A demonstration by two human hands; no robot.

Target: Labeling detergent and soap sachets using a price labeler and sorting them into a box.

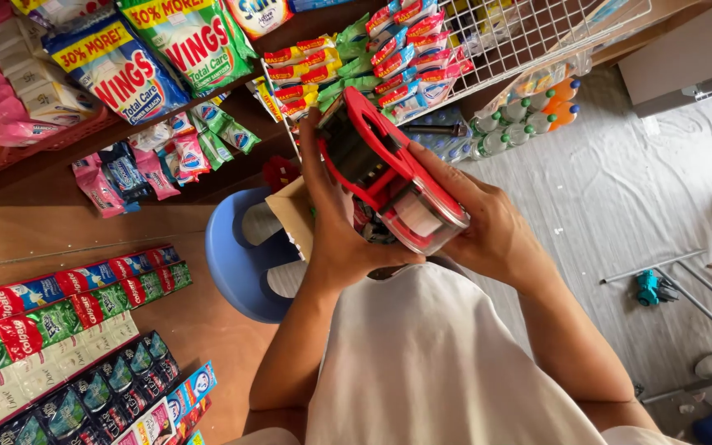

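- One clear plastic jar with a red lid and handle, held tilted at frame centre, lid end toward 11 o'clock, clear base toward 5 o'clock.
- Left hand: wrapped round the jar's left side, fingers curled on it, thumb up along the edge. Grasping the jar.
- Right hand: cupped on the jar's right side and base, fingers closed against it. Also grasping the jar.
- Jar contents: small packets visible through the clear wall, count unreadable.
- One blue plastic stool at 8 o'clock of the hands, just below them; one brown cardboard piece lies on its far edge.
- Wooden counter at 7 o'clock: sachet strips laid in rows, roughly five rows, exact count unclear.
- Two large detergent bags at 10–11 o'clock, one blue, one green.
- One white wire rack at 1 o'clock, hung with red, green and blue sachet chains.
- Small bottles with green and orange caps at 2 o'clock below the rack, about six showing.
- One teal object on the floor at 3 o'clock, well apart from the hands.
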